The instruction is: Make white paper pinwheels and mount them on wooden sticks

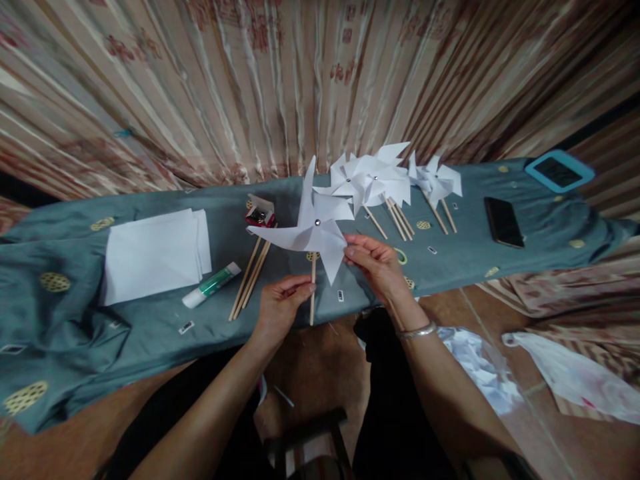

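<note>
A white paper pinwheel with a silver pin at its centre stands upright in front of me, over the cloth-covered table. My left hand pinches its thin wooden stick below the blades. At the right, my right hand has its thumb and fingers closed on the edge of one blade. Just left of the pinwheel are several loose wooden sticks and a small open red-and-white box with small metal pieces in it. Finished-looking pinwheels lie behind it, some overlapping.
White paper sheets and a green-and-white glue stick lie at the left. Rightward are a dark phone, a blue-framed device and a green ring. Plastic bags rest on the floor, and a curtain hangs behind the table.
</note>
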Available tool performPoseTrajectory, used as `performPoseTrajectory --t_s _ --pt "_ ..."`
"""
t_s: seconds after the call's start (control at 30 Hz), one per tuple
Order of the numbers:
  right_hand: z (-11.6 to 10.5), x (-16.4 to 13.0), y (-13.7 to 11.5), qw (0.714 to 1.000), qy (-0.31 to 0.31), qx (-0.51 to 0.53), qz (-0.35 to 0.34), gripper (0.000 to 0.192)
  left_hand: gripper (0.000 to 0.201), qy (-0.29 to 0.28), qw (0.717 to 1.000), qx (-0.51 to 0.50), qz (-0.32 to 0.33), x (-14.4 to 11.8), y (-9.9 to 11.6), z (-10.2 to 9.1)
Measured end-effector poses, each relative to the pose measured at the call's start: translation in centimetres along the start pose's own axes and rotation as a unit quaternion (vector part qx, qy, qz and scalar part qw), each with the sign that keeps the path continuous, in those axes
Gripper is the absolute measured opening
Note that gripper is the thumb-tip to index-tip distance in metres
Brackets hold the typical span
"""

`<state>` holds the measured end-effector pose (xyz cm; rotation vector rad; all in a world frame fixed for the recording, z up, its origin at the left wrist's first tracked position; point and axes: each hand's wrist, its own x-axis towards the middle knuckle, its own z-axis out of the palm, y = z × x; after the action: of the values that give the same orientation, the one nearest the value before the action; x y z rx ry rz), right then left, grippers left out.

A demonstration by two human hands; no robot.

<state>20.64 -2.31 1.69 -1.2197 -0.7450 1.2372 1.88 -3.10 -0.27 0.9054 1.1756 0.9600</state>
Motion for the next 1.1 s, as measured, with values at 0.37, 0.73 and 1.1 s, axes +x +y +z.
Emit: performPoseTrajectory --t_s 0.37,0.73,1.1 --pt "0.1 -0.4 0.4 1.000 -0.022 0.004 0.001 0.037 0.028 0.002 1.000 0.000 -0.006 0.0 0.1 0.2" --pt "0.4 -0.7 0.6 0.999 -0.037 -0.004 0.000 0.038 0.028 -0.001 1.000 -0.003 0.004 0.0 -0.1 0.3" --pt "1.0 -1.2 0.6 0.999 -0.048 0.012 0.018 0.039 0.026 -0.016 1.000 0.006 0.010 -0.1 0.1 0.3"
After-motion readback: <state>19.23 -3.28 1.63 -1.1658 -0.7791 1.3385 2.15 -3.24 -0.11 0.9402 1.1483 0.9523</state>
